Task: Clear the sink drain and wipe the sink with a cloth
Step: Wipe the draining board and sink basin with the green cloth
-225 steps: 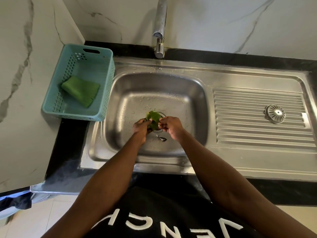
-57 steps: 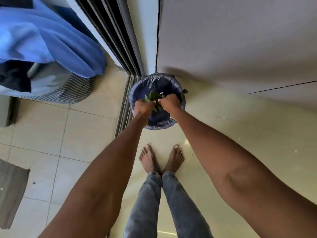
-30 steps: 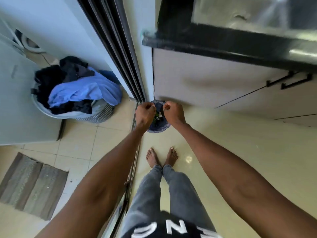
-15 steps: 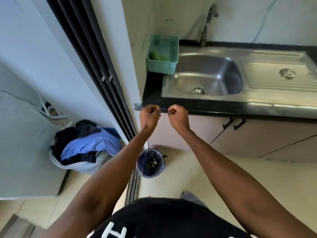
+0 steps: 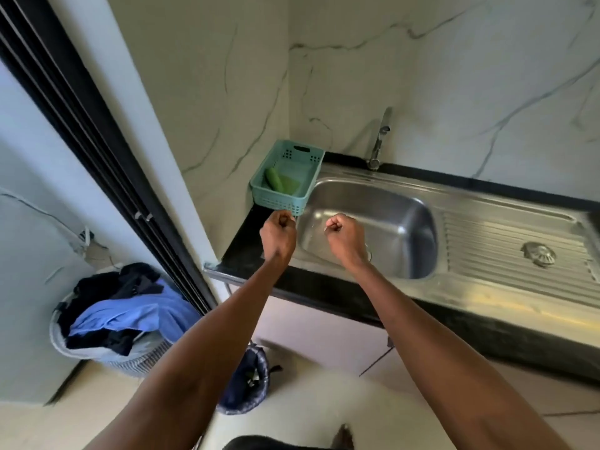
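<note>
With both fists curled on nothing, left hand (image 5: pixel 278 234) near basket (image 5: pixel 279 197), right hand (image 5: pixel 344 236) over sink (image 5: pixel 402 228); green cloth (image 5: pixel 281 182) in basket, far left; drain hidden; strainer (image 5: pixel 538 253) on drainboard right.

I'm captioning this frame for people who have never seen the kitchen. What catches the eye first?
Two fists, the left hand and right hand, raised side by side at the front of the steel sink, holding nothing visible. Behind them at the sink's left end stands a teal basket with a green cloth inside. A drain strainer lies on the ribbed drainboard to the right.
</note>
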The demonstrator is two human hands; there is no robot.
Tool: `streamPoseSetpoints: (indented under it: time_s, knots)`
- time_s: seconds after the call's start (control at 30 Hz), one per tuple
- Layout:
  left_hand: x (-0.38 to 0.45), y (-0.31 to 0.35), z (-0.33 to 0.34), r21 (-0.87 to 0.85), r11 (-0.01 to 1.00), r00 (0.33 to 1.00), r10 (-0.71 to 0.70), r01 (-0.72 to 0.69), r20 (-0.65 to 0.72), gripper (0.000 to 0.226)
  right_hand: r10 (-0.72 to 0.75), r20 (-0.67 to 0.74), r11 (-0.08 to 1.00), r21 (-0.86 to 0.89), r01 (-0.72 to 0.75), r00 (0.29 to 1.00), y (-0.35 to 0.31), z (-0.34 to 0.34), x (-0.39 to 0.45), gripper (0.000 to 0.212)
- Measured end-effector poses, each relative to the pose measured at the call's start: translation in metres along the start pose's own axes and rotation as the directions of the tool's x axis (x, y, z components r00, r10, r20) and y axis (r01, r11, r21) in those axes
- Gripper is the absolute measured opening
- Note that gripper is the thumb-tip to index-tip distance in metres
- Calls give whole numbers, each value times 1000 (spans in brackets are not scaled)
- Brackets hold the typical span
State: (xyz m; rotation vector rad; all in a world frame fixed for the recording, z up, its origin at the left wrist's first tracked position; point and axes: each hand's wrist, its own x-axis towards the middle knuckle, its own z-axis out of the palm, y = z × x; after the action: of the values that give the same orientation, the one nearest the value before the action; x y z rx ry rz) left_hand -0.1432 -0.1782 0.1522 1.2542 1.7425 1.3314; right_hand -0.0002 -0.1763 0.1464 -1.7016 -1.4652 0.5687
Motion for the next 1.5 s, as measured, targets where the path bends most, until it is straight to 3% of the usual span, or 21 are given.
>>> streamPoseSetpoints:
  time_s: [0.17,0.47,0.83,0.93,1.13,1.23,1.5]
  knots:
    - [27,14,9,71,997,996,26,-19,-91,8,-33,99,999,10,32,995,-3,1,44,15]
    - [91,11,20,231,969,992,105,-86,-70,18,-59,199,998,25,55,978,-20,45,124,11]
    - [178,-29,25,329,925,980,201,-191,6,28,66,379,976,-217,19,923,-53,119,204,16]
    - [187,-34,28,361,897,964,266,-256,25,29,72,429,970,-239,37,900,-55,138,215,32]
    - [197,-30,29,329,885,929,366,-329,-55,28,117,519,918,-381,107,847,-50,163,224,35]
    - [202,-30,29,333,877,919,388,-345,-68,29,114,491,917,-386,98,864,-48,167,224,28]
    - [204,-25,29,306,897,929,360,-318,-91,27,236,362,966,-190,-176,902,-60,149,235,40]
